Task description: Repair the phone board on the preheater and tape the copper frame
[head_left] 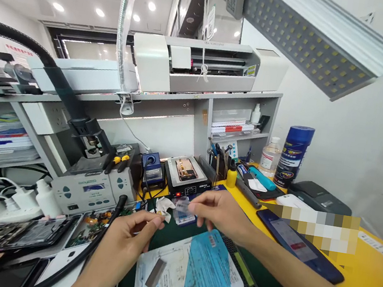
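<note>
At right fingers (199, 208), perhaps clear plastic (182, 204).

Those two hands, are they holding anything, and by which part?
The right hand seems to pinch a clear plastic piece by its right edge. Whether the left hand holds anything small can't be told.

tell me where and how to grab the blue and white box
Hold the blue and white box by its left and right side walls, probably coming in low from both sides: it lies flat and looks too broad to pinch from above. Keep it level, since a small grey bar rests on top.
</note>
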A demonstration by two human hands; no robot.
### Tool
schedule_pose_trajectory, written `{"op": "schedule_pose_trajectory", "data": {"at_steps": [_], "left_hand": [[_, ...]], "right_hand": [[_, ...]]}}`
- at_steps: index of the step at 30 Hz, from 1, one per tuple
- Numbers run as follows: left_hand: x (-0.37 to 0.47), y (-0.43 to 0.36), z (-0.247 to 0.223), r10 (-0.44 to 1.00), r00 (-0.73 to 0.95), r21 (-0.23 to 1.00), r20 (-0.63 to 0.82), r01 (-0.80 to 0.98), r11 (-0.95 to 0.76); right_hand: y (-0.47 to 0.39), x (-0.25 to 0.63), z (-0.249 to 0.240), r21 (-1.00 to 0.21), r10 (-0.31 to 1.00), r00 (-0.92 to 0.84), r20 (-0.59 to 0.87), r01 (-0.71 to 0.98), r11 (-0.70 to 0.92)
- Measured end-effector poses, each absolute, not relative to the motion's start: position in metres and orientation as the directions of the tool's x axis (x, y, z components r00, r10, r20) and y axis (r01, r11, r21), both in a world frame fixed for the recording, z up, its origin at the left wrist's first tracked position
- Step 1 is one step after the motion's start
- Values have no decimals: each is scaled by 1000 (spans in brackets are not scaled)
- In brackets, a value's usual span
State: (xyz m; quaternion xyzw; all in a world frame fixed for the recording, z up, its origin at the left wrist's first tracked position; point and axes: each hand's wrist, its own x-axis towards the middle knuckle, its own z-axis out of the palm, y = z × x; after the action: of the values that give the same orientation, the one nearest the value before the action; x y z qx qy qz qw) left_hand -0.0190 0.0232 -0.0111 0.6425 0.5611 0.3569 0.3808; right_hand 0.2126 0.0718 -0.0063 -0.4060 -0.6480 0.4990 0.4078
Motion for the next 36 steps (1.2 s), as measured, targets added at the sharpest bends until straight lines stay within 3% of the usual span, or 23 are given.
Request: {"op": "schedule_pose_trajectory", "data": {"at_steps": [4, 7, 10, 15, 18, 23, 29, 33, 36], "left_hand": [[-27, 28, -9, 997, 41, 854, 68, 515, -79], [-31, 27, -4, 992, 102, 796, 78, 592, -123], [-32, 22, 1, 976, 217, 691, -25, 709, -140], [-35, 13, 0, 955, 270, 523, -121, 835, -170], [-37, 15, -6, 939, 284, 533, -194, 834, -142], [-38, 20, -3, 916, 332, 514, -226, 839, -177], [-34, 21, -1, 906, 323, 527, -274, 838, -140], [-35, 29, -11, 896, 313, 503, -316, 856, -121], [-36, 32, -14, 889, 313, 510, -333, 853, -110]], "right_hand": [[90, 232, -2, -983, 961, -244, 131, 94, 158], [100, 239, -5, -984, 964, -246, 101, 116, 133], [103, 240, -8, -984, 969, -235, 79, 136, 113], [103, 239, -6, -994, 977, -209, 41, 95, 62], [103, 240, -4, -994, 970, -242, 20, 100, 46], [108, 249, -7, -966, 890, -450, -70, 254, 53], [123, 269, -11, -788, 969, -211, 127, 573, 228], [129, 277, -14, -766, 966, -251, -66, 633, 112], [130, 276, -17, -765, 965, -232, -121, 641, 58]]}}
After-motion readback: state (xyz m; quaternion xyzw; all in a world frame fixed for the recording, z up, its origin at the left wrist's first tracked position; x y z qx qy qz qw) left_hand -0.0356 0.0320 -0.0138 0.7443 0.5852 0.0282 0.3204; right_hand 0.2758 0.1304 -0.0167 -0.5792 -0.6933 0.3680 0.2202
